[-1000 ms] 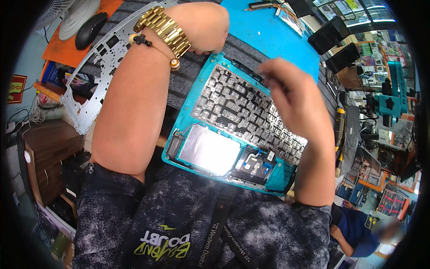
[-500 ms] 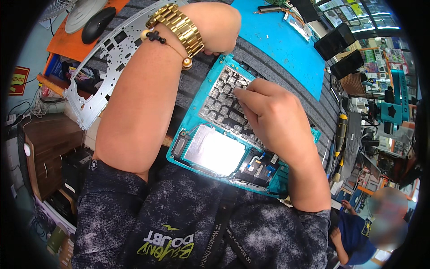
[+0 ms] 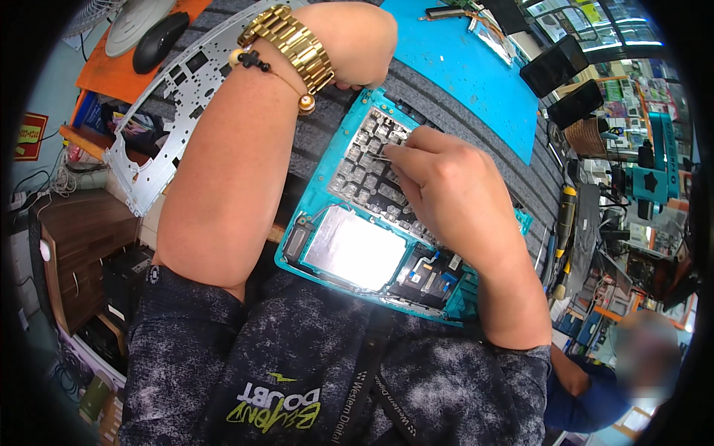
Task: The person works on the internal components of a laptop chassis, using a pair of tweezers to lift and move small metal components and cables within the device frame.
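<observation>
A teal laptop palm rest [image 3: 316, 199] lies tilted in front of me with its inner side up. Rows of small clear key seats fill its keyboard area [image 3: 364, 160], and a silver touchpad plate [image 3: 353, 249] sits nearer me. Over the keys, my right hand [image 3: 454, 186] is closed in a pinch on thin metal tweezers [image 3: 381, 157], whose tips reach in among the key seats. Beyond the far left corner of the palm rest, my left hand [image 3: 361, 44] is bent at the wrist and closed; its fingertips are mostly hidden, so what it grips does not show.
A silver perforated metal panel [image 3: 160, 130] leans at the left, by a black mouse [image 3: 161, 42]. Behind lies a blue mat [image 3: 461, 74] with loose parts. Yellow-black screwdrivers [image 3: 567, 212] lie at the right. Another person [image 3: 587, 394] is at the lower right.
Both hands and the palm rest have shifted very slightly left in the picture. My right hand keeps its pinch over the keys. At the lower right, the other person's arm has changed position.
</observation>
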### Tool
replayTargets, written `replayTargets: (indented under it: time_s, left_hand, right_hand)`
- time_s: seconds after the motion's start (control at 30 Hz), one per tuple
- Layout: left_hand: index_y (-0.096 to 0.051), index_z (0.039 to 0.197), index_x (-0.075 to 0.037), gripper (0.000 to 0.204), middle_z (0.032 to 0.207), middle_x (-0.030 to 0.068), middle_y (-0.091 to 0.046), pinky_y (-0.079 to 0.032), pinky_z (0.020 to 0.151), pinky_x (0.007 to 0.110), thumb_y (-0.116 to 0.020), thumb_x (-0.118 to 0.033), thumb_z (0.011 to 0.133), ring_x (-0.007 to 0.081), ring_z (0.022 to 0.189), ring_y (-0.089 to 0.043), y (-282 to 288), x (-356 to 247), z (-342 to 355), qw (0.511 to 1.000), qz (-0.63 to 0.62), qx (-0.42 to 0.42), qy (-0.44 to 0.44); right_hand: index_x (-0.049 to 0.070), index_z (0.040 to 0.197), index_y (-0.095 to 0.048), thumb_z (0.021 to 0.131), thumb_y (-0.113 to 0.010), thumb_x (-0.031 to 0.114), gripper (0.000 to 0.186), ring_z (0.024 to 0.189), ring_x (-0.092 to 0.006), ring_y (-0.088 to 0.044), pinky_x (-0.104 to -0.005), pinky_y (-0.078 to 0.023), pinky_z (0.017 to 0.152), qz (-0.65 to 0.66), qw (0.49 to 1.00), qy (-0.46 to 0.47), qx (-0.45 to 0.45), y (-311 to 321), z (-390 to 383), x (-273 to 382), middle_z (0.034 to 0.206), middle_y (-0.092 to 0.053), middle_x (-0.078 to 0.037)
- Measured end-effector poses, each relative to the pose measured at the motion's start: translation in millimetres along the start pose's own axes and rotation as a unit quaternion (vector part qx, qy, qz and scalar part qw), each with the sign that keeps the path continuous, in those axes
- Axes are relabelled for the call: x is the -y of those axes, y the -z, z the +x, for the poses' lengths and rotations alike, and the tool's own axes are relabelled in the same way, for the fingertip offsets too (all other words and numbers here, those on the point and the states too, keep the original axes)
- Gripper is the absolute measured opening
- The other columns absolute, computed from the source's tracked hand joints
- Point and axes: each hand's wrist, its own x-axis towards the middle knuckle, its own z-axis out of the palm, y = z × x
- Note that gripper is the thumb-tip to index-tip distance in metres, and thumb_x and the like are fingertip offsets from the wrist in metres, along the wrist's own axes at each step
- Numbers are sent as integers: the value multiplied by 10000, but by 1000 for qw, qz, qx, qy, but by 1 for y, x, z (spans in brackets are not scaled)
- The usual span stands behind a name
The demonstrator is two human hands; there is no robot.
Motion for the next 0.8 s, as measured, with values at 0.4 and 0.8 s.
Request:
replayTargets:
  time_s: [0.4,0.8]
  left_hand:
    - [-845,1023,-6,161,827,133,-815,-643,706,386,-804,-118,914,219,737,-792,0,1,1,1000,-3,0,-6]
    - [-845,1035,-12,157,836,130,-816,-642,708,391,-805,-118,926,218,744,-791,1,-1,0,1000,7,1,1]
  right_hand:
    - [21,921,-776,898,-705,66,88,986,-359,-776,-500,-641,877,-22,999,3,31,8,6,9,990,-735,-130]
    - [50,1093,-850,934,-816,55,163,871,-393,-763,-489,-608,763,-22,1000,-12,4,12,2,-1,999,-756,-133]
